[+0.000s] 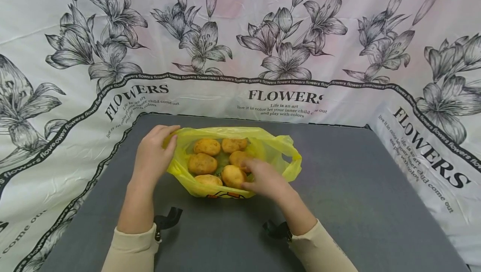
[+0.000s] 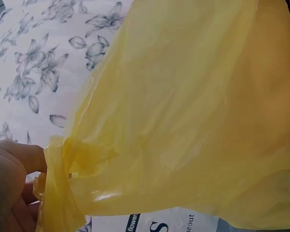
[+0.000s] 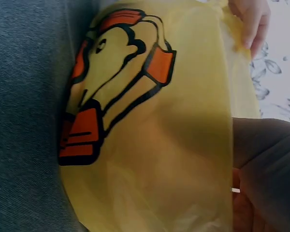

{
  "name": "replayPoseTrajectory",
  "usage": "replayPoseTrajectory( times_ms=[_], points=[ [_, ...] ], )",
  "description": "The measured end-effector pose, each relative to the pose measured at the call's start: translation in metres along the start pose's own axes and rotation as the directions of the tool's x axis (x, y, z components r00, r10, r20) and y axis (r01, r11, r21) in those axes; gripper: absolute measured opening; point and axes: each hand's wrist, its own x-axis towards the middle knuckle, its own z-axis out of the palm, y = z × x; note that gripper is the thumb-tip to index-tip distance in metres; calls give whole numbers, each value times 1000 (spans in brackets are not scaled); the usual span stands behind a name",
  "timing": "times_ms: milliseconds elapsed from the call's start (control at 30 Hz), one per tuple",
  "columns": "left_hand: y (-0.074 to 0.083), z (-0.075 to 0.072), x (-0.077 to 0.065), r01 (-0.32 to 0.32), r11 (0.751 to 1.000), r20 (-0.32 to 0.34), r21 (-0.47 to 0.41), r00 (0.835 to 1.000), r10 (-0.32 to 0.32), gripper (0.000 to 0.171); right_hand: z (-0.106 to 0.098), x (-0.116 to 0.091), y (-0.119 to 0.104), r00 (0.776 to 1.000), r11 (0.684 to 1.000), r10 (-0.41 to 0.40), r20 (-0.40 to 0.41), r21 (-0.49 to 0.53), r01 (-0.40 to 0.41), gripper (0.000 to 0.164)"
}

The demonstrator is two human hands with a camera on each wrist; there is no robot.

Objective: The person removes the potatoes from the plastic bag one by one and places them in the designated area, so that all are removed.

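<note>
A yellow plastic bag (image 1: 259, 132) lies with its mouth spread wide, and several potatoes (image 1: 203, 163) rest inside. My left hand (image 1: 155, 153) holds the bag's left end. The left wrist view shows that hand (image 2: 12, 186) with the bunched yellow plastic (image 2: 60, 179) between thumb and fingers. Over the bag's right side, my right hand (image 1: 268, 180) reaches in, fingers and thumb apart, beside the front potato (image 1: 233, 176) and the one behind it (image 1: 237, 158). In the right wrist view the bag's printed wall (image 3: 193, 121) hides my right fingertips.
The bag stands on a dark grey table (image 1: 349, 188). A white cloth with flower drawings and lettering (image 1: 282, 100) hangs behind and at the sides. A loop handle (image 1: 294, 165) sticks out at the bag's right end. Black straps (image 1: 168, 218) hang at both wrists.
</note>
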Motion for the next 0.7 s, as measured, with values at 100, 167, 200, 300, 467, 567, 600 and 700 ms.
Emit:
replayPoseTrajectory(
  times_ms=[100, 167, 200, 300, 467, 567, 600, 700],
  points=[
    [1, -1, 0, 11, 1000, 1, -13, 1000, -11, 26, 4, 2, 3, 1000, 1000, -28, 4, -8, 28, 34],
    [2, -2, 0, 13, 1000, 3, -22, 1000, -13, 26, 7, 3, 4, 999, 999, -33, 2, -12, 33, 31],
    [2, -2, 0, 14, 1000, 5, -27, 1000, -14, 26, 8, 3, 4, 1000, 999, -28, -1, -14, 28, 31],
    [3, -2, -1, 15, 999, 9, -37, 1000, -14, 26, 11, 3, 4, 1000, 1000, -5, -15, -15, 5, 31],
    [3, -1, -1, 16, 999, 15, -37, 1000, -15, 26, 14, 2, 3, 998, 999, 43, -35, -22, -44, 31],
    [3, -1, -1, 13, 999, 18, -33, 1000, -12, 25, 14, 2, 2, 998, 998, 54, -45, -13, -54, 32],
    [3, -1, 0, 11, 999, 17, -32, 1000, -10, 25, 14, 2, 2, 997, 999, 53, -48, -7, -54, 34],
    [2, 0, 0, 7, 1000, 16, -28, 1000, -6, 25, 15, 2, 3, 998, 999, 41, -53, 3, -41, 36]
  ],
)
